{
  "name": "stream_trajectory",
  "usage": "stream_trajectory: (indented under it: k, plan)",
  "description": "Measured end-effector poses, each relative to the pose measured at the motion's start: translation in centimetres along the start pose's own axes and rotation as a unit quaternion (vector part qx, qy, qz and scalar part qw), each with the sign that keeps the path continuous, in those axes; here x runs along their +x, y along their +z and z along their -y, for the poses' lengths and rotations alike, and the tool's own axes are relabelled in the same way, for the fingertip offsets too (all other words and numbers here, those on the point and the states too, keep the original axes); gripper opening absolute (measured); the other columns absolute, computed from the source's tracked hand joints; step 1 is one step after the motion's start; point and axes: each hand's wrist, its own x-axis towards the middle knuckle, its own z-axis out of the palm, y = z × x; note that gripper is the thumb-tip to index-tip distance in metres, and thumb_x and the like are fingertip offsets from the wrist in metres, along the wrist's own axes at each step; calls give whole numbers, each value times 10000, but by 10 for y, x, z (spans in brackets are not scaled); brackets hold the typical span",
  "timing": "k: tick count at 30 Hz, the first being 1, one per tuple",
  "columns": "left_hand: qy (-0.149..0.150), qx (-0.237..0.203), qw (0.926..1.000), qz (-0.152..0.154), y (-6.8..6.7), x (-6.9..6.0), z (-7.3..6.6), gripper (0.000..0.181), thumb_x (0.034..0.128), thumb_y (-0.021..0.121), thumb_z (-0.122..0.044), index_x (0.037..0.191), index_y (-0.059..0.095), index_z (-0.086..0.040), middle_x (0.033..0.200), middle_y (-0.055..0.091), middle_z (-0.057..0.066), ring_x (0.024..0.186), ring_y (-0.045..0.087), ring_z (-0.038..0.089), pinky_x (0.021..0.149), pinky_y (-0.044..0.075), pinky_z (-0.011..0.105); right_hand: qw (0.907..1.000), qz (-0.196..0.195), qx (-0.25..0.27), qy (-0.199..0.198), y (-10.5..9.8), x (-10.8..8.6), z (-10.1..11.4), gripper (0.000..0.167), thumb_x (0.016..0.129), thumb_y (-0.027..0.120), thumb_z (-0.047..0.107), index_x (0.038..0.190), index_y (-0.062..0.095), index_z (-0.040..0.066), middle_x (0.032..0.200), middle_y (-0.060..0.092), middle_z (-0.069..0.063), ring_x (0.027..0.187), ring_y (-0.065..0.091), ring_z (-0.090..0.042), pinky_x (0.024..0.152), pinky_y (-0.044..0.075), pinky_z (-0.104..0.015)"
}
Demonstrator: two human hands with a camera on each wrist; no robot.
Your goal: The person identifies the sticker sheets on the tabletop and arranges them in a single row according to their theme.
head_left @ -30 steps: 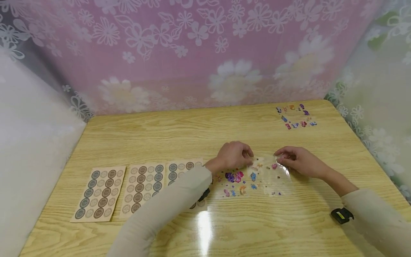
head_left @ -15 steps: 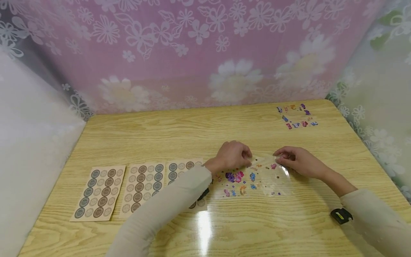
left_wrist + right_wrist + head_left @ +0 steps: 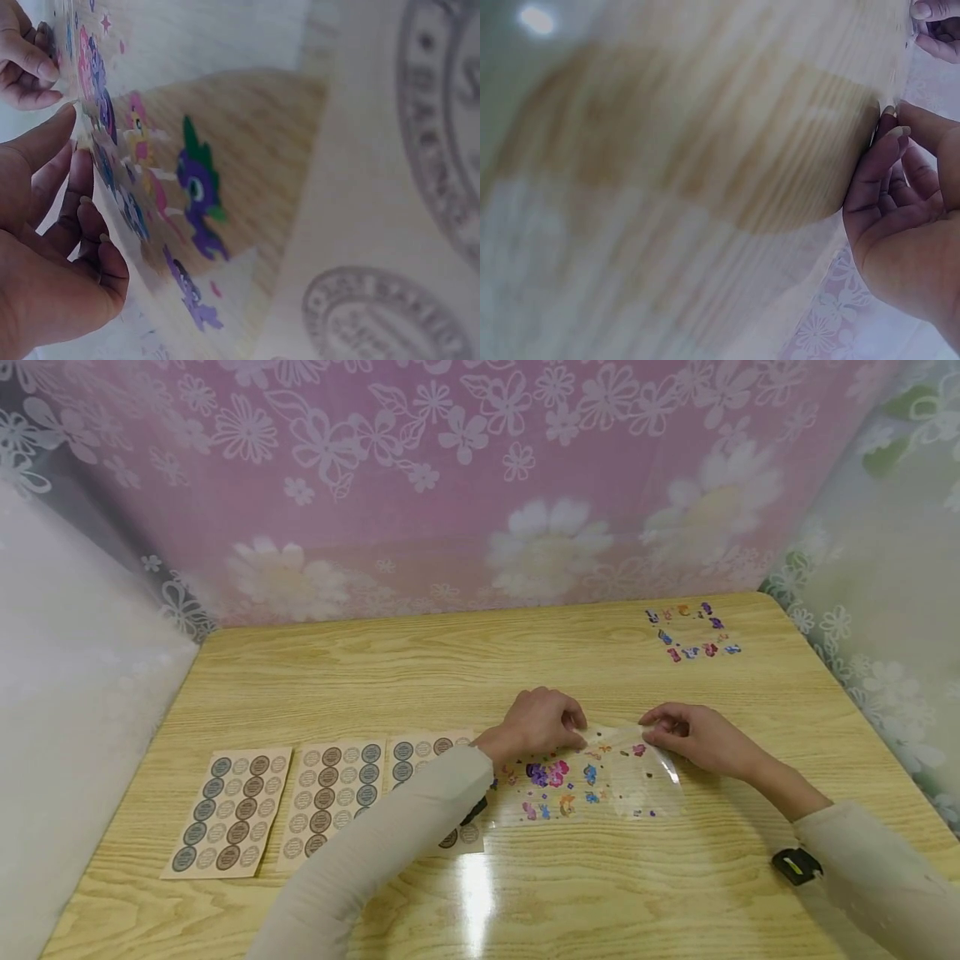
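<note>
A clear sticker sheet [image 3: 552, 795] with colourful cartoon ponies lies low over the wooden table, right of the middle. My left hand [image 3: 542, 722] pinches its far edge between thumb and fingertips. Close by, my right hand [image 3: 697, 737] pinches the far right corner, where the film bends up and catches light. In the left wrist view, a purple and green dragon sticker [image 3: 199, 191] shows on the film beside my left hand [image 3: 60, 232]. Thumb and forefinger of my right hand [image 3: 907, 187] meet at the film's edge in the right wrist view.
Left of the clear sheet lie three tan sheets of round stickers: a left one [image 3: 232, 810], a middle one [image 3: 332, 802] and one partly under my left sleeve [image 3: 390, 835]. Another clear sticker sheet [image 3: 693, 631] lies at the table's far right. Flowered curtains [image 3: 450, 485] hang around the table.
My left hand has shifted slightly left while pinching the sticker sheet. The sheet's right side now curves up a little more. The right hand has hardly moved.
</note>
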Motion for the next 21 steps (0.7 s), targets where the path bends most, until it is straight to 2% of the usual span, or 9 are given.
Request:
stream_trajectory:
  k: [7,15,21]
  plan:
    - [137,357,9992,-133,-1,0,0,200,841,732,-394,972,732,-243,770,589,-183,709,514,-11,718,389,233,10000,-31,-11,93,1,0,0,225,937,640,222,1079,655,48,830,588,2,699,530,-146,604,441,-267]
    - [150,856,9962,-37,-2,-1,-4,230,846,717,-425,1014,721,-268,820,594,-180,818,474,73,832,361,326,9998,-63,-17,186,2,0,0,218,938,639,218,1068,653,43,834,576,-6,715,538,-166,604,441,-273]
    - [146,1047,9944,-13,-3,0,-7,240,851,710,-429,1035,723,-276,848,603,-174,822,455,83,836,349,326,9995,-137,-192,192,1,0,3,183,934,641,168,1060,668,38,838,599,8,729,558,-153,632,457,-278]
